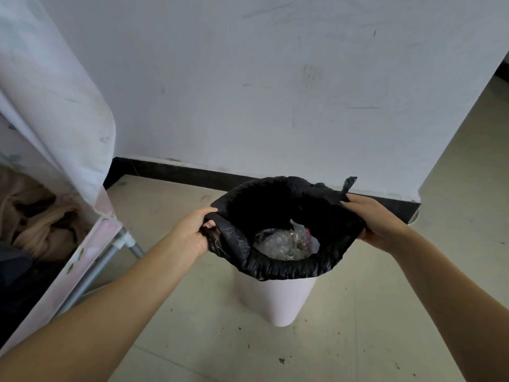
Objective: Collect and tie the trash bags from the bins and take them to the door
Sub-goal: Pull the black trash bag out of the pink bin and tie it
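Black plastic, crinkled and rolled at the rim: the bag (278, 267) sits in a pale pink bin (278, 301) on the floor, its mouth open. Inside lie clear plastic wrappers (283, 242) and something with a bit of red, too crumpled to identify. The left hand (192, 232) is closed around the bag's left edge; the right hand (377, 221) grips the right edge just below a twisted tail of plastic. The floor (358, 340) is pale tile, speckled with dark crumbs. Behind stands a scuffed white wall (248, 92) with a black baseboard. At left, a fabric wardrobe (55, 106) is cut off, beige cloth bunched inside.
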Demonstrator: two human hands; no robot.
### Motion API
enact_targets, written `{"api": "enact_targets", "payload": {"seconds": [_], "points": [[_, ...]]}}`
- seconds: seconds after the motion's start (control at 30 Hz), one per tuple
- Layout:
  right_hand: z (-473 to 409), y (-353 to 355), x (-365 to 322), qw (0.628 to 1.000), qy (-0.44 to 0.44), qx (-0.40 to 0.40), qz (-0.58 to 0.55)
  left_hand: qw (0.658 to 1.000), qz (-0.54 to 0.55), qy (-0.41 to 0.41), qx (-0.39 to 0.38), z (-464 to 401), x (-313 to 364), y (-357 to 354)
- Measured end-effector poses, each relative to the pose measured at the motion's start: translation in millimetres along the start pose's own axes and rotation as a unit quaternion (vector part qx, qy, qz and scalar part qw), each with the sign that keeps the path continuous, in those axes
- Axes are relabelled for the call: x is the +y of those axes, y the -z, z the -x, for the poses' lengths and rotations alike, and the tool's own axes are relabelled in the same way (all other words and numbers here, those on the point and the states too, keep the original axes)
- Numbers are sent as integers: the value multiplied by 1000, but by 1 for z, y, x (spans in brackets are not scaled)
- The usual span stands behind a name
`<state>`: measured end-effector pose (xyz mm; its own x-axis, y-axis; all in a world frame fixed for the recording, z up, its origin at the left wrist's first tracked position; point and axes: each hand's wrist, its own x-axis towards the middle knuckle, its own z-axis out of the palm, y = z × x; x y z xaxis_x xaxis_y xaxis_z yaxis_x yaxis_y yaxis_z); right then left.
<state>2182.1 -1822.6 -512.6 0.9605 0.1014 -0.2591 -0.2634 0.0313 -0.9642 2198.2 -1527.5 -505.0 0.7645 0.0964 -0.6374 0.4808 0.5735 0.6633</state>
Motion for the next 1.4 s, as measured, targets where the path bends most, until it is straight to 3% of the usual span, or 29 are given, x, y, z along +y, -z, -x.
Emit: {"api": "enact_targets", "payload": {"seconds": [0.1,0.2,0.27,0.5,0.67,0.83,0.87,0.93,0.97,1.03,1.1,1.17,1.27,1.4], "points": [[-6,12,4,991,-27,36,-126,995,91,14,-33,4,10,0],[-11,24,7,959,-53,87,-265,979,201,9,-37,5,21,1],[-16,28,8,957,-51,103,-268,975,219,7,-37,4,20,-1],[-21,-23,-8,998,67,13,-16,985,99,15,-139,29,-16,-47],[-11,-58,6,960,140,-65,236,971,-121,19,-207,37,-43,-65],[-4,-59,9,962,65,-209,161,963,-130,-44,-230,36,-40,-70],[-4,-61,9,955,83,-212,190,956,-160,-50,-241,37,-40,-70],[-11,-64,10,937,148,-146,282,936,-212,-70,-271,39,-38,-72],[-15,-63,9,921,186,-95,330,933,-226,-87,-265,35,-33,-72],[-20,-52,7,901,207,-21,382,939,-255,-137,-183,23,-19,-70],[-19,-39,5,925,161,-33,342,949,-274,-146,-61,-5,-12,-58],[-12,-33,2,946,128,-83,284,953,-287,-93,7,-26,-18,-47],[-8,-34,7,950,96,-127,268,963,-271,-13,-3,-37,-31,-53],[-4,-34,9,939,20,-193,285,984,-176,-25,-7,-38,-44,-68]]}}
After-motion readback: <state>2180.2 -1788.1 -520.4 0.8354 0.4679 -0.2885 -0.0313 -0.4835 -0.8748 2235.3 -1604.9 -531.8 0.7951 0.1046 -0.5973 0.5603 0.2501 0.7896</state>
